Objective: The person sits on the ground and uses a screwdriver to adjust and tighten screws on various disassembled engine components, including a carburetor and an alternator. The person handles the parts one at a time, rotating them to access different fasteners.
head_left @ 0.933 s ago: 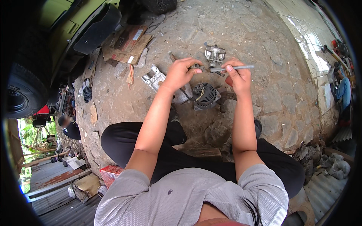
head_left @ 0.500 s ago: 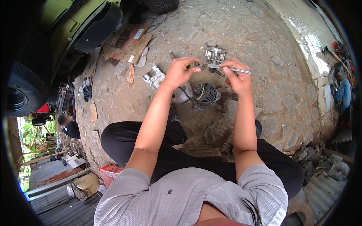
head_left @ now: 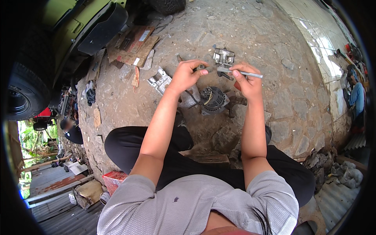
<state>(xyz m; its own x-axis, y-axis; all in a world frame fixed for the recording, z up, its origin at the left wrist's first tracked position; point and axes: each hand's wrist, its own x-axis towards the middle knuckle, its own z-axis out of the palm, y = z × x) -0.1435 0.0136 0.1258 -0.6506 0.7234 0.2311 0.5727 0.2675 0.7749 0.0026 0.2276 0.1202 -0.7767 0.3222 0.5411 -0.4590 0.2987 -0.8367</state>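
My left hand [head_left: 187,75] pinches a small dark part [head_left: 202,67] between thumb and fingertips; its kind is too small to tell. In my right hand [head_left: 246,80] is a slim silver rod-shaped tool [head_left: 252,74], gripped like a pen, its flat end pointing at the part. A short gap separates tool and part. Below the hands, on the ground, lies an alternator [head_left: 215,101] with a slotted dark cover and a yellowish wire. Beyond my right hand sits a silver metal casting [head_left: 224,55]. Another pale metal housing [head_left: 158,80] lies left of my left wrist.
Cracked stone ground [head_left: 282,102] surrounds the parts. Flattened cardboard [head_left: 135,45] lies at the far left, near a green vehicle [head_left: 64,15] and its large tyre [head_left: 25,94]. A red box [head_left: 114,180] is beside my left knee. Another person [head_left: 73,133] is at the left.
My right hand has drawn the silver tool slightly to the right, away from the small dark part. My left hand stays almost where it was.
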